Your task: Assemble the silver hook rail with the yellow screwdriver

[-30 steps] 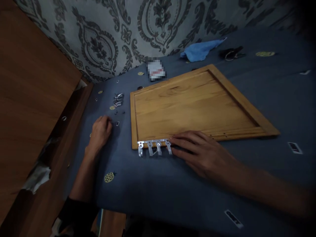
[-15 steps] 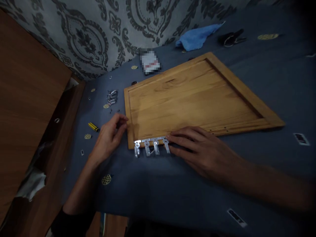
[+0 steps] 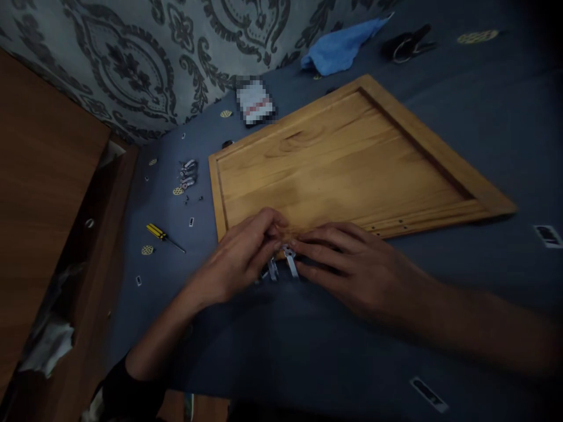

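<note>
A framed wooden cabinet door (image 3: pixel 325 158) lies flat on the blue cloth, with metal hinges along its near edge. The rightmost hinge (image 3: pixel 291 262) has its arm sticking out past the edge. My right hand (image 3: pixel 360 269) rests beside it, fingers fairly straight, with the fingertips steadying this hinge from the right. Close to its left side, my left hand (image 3: pixel 246 252) has thumb and fingers pinched together just above the hinge. Whatever is in that pinch is too small to make out. Another hinge (image 3: pixel 273 269) shows partly under the left hand, which covers the others.
On the left lie a yellow-handled screwdriver (image 3: pixel 162 236), loose hinges (image 3: pixel 188 174) and a few small screws (image 3: pixel 186 200). Behind the door are a blurred box (image 3: pixel 255 104), a blue cloth rag (image 3: pixel 343 50) and a black object with a ring (image 3: pixel 404 47). Wooden furniture (image 3: pixel 48 135) stands left.
My left hand has moved right from the door's left edge to the rightmost hinge, covering the left hinges. My right hand stays at that hinge. The view has shifted slightly.
</note>
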The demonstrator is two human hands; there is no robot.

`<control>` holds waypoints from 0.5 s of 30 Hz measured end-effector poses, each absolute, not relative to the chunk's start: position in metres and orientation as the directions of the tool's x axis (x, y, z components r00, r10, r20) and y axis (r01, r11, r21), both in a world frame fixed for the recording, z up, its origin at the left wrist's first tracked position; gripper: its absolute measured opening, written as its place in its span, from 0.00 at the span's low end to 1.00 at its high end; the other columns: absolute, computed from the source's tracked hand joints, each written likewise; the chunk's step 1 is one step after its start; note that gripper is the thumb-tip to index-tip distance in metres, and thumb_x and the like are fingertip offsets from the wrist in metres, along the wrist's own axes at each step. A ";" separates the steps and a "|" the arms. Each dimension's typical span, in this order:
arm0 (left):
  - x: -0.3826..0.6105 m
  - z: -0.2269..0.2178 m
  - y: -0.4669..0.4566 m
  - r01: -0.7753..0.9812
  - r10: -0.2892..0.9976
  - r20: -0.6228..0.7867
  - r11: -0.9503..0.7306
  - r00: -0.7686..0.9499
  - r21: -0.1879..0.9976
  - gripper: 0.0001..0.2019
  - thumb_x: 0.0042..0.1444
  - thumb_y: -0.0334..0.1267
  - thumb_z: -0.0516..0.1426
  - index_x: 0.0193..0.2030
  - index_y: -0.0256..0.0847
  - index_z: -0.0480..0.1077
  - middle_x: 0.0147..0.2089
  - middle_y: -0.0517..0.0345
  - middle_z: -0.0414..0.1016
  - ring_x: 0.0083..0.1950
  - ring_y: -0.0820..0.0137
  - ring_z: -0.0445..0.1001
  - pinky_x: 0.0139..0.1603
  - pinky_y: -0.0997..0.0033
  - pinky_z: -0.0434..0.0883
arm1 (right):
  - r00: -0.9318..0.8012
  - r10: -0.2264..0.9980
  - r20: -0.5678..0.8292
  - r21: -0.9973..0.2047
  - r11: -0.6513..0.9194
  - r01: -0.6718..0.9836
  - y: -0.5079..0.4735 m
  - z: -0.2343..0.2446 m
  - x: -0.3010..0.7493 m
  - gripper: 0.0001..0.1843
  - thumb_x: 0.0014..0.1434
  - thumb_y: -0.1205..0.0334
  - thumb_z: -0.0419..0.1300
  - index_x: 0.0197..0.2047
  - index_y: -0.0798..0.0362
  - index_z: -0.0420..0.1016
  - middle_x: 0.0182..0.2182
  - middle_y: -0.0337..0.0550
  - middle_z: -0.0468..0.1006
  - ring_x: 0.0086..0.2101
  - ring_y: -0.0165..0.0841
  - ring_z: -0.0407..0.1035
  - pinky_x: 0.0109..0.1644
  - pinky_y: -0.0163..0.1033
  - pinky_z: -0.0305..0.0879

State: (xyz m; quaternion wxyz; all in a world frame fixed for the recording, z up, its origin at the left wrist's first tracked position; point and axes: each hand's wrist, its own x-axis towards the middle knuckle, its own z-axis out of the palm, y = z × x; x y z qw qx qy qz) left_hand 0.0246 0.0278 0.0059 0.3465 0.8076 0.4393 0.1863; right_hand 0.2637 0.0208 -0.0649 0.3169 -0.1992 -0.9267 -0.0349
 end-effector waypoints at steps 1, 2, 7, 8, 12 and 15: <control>0.026 0.005 0.028 0.584 0.834 -0.019 -0.370 0.551 0.723 0.06 0.73 0.36 0.53 0.54 0.44 0.64 0.42 0.59 0.73 0.43 0.69 0.75 0.46 0.68 0.72 | -0.714 0.353 0.605 -0.069 0.917 0.394 0.020 -0.066 0.263 0.16 0.70 0.72 0.54 0.48 0.51 0.84 0.51 0.49 0.86 0.50 0.43 0.75 0.53 0.51 0.74; 0.027 0.005 0.029 0.589 0.830 -0.035 -0.364 0.556 0.721 0.06 0.73 0.36 0.53 0.55 0.44 0.64 0.42 0.59 0.73 0.43 0.69 0.75 0.46 0.68 0.72 | -0.703 0.361 0.613 -0.081 0.914 0.398 0.019 -0.066 0.263 0.16 0.70 0.72 0.54 0.48 0.52 0.83 0.52 0.49 0.86 0.50 0.43 0.74 0.54 0.51 0.73; 0.030 0.005 0.030 0.622 0.828 -0.088 -0.342 0.554 0.704 0.07 0.73 0.38 0.52 0.56 0.45 0.64 0.43 0.57 0.75 0.44 0.66 0.76 0.48 0.66 0.72 | -0.677 0.404 0.616 -0.128 0.899 0.419 0.016 -0.069 0.260 0.20 0.74 0.71 0.49 0.47 0.53 0.83 0.54 0.49 0.85 0.52 0.43 0.73 0.58 0.52 0.72; 0.030 0.005 0.030 0.625 0.829 -0.089 -0.341 0.553 0.702 0.07 0.73 0.38 0.52 0.56 0.46 0.64 0.43 0.57 0.76 0.44 0.66 0.77 0.48 0.66 0.72 | -0.679 0.400 0.616 -0.126 0.900 0.416 0.016 -0.069 0.260 0.20 0.75 0.70 0.48 0.47 0.53 0.83 0.54 0.49 0.85 0.52 0.43 0.73 0.58 0.52 0.72; 0.030 0.006 0.031 0.635 0.828 -0.103 -0.337 0.551 0.695 0.08 0.74 0.39 0.51 0.57 0.46 0.63 0.43 0.57 0.76 0.44 0.66 0.77 0.48 0.66 0.72 | -0.662 0.383 0.645 -0.115 0.904 0.411 0.018 -0.066 0.260 0.21 0.75 0.71 0.48 0.46 0.53 0.84 0.51 0.49 0.86 0.50 0.43 0.74 0.56 0.51 0.73; 0.030 0.007 0.031 0.644 0.814 -0.137 -0.331 0.564 0.690 0.09 0.74 0.39 0.51 0.58 0.46 0.62 0.45 0.56 0.77 0.45 0.66 0.77 0.48 0.66 0.72 | -0.686 0.358 0.633 -0.093 0.915 0.392 0.020 -0.061 0.260 0.20 0.74 0.72 0.50 0.45 0.55 0.84 0.49 0.51 0.87 0.49 0.43 0.75 0.52 0.51 0.74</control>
